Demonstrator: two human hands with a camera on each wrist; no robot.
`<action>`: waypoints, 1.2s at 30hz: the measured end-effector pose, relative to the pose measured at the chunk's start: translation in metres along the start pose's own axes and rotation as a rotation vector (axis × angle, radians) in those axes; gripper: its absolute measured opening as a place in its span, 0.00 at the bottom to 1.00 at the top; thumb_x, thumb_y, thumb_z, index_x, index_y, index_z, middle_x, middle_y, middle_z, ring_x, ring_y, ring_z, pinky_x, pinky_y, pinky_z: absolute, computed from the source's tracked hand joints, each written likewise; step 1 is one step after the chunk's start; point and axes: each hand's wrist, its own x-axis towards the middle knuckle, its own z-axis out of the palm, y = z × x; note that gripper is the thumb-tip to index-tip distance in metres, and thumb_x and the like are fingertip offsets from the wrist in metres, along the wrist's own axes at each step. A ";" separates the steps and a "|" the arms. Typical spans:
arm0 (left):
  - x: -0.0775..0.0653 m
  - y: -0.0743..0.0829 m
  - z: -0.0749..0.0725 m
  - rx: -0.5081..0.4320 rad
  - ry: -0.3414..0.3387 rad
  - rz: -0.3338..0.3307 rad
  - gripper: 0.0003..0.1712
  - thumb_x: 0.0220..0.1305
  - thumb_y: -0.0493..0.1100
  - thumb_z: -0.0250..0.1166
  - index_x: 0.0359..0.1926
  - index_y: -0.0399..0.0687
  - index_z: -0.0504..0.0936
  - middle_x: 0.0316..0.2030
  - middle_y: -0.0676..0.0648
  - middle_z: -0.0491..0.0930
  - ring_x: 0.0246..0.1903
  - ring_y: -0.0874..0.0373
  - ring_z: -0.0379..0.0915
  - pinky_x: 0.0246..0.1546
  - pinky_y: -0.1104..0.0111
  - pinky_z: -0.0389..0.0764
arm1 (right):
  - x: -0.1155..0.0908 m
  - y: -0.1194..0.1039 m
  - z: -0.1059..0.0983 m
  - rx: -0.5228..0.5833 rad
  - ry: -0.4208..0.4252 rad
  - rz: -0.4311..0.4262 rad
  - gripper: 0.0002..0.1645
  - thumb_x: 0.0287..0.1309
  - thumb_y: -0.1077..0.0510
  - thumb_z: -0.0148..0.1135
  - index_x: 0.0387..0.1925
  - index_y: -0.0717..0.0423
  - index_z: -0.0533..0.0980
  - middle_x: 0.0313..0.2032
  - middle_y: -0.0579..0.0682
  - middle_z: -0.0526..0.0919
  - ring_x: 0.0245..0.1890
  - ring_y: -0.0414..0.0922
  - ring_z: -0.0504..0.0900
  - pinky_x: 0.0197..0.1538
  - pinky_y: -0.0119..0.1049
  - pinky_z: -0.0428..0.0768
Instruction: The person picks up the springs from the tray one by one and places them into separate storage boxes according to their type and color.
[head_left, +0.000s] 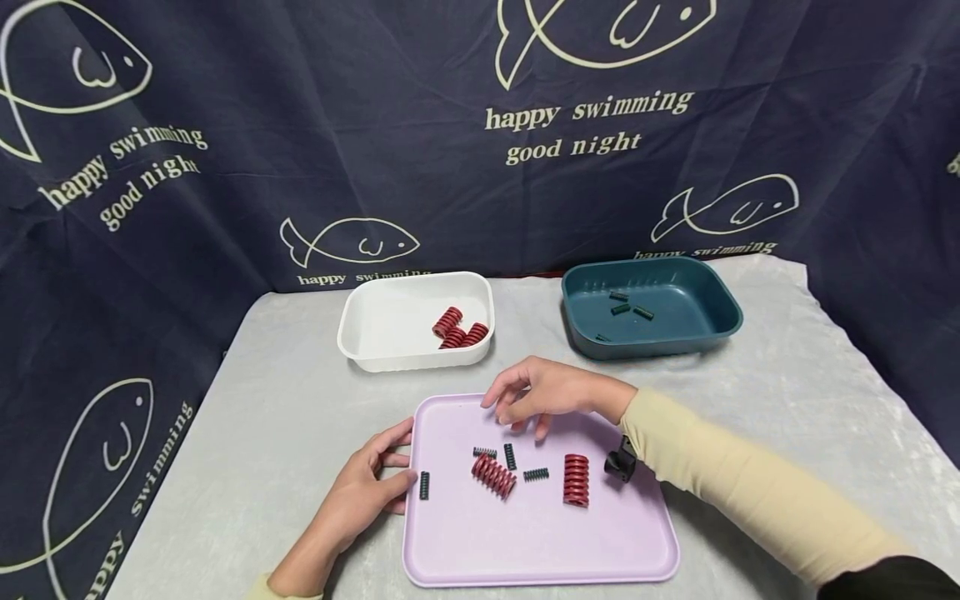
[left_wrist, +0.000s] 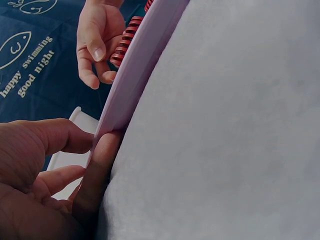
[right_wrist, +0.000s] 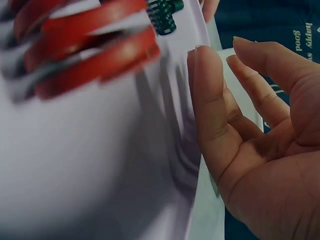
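Tight cluster, easy to snag

Nearest, a lilac tray (head_left: pixel 532 546) lies on the pale cloth (head_left: pixel 277 392). The left hand (head_left: pixel 366 482) grips its left rim, thumb at the edge, a finger tucked beneath; a tug or lift there could set loose springs rolling. Just inside that rim lies a small green spring (head_left: pixel 424 486). Mid-tray, a slanting red spring (head_left: pixel 493 477) has three green springs (head_left: pixel 536 475) close about it; one touches or nearly touches its far end, I cannot tell which, so coils might catch under a careless pick. A second red spring (head_left: pixel 576 480) lies near the black wrist device (head_left: pixel 620 461), which could nudge it if the forearm dipped. The right hand (head_left: pixel 546 390) hangs over the tray's far side, fingers loosely bent, holding nothing. Beyond, the white bin (head_left: pixel 420 360) contains three red springs (head_left: pixel 447 321), the teal bin (head_left: pixel 652 346) four small dark springs (head_left: pixel 643 312).
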 end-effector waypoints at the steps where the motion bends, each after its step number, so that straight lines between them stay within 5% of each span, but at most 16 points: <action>1: 0.000 0.000 0.000 -0.003 0.002 0.000 0.42 0.61 0.28 0.69 0.75 0.52 0.70 0.64 0.44 0.72 0.53 0.49 0.75 0.26 0.56 0.89 | 0.001 0.000 0.002 0.003 -0.003 0.000 0.18 0.61 0.65 0.71 0.53 0.62 0.83 0.41 0.56 0.86 0.34 0.53 0.87 0.24 0.43 0.87; 15: 0.000 0.000 0.000 -0.008 -0.001 0.009 0.42 0.61 0.28 0.69 0.75 0.50 0.69 0.64 0.44 0.71 0.53 0.49 0.75 0.26 0.56 0.89 | 0.007 -0.003 0.030 0.040 -0.010 0.027 0.19 0.55 0.72 0.71 0.50 0.63 0.84 0.41 0.60 0.87 0.31 0.49 0.85 0.21 0.36 0.85; 24: 0.000 0.000 -0.001 -0.015 -0.005 0.016 0.42 0.61 0.28 0.69 0.75 0.49 0.69 0.65 0.43 0.71 0.53 0.48 0.76 0.25 0.56 0.89 | 0.003 -0.001 0.044 -0.081 0.031 -0.003 0.19 0.52 0.74 0.71 0.47 0.60 0.85 0.38 0.55 0.84 0.21 0.43 0.79 0.18 0.36 0.83; 36: -0.001 0.001 -0.001 -0.014 -0.006 0.010 0.42 0.62 0.28 0.69 0.75 0.50 0.69 0.65 0.43 0.71 0.54 0.47 0.75 0.25 0.57 0.89 | 0.002 -0.005 0.069 -0.344 0.233 -0.050 0.17 0.46 0.69 0.80 0.38 0.53 0.86 0.31 0.50 0.81 0.15 0.41 0.76 0.15 0.37 0.82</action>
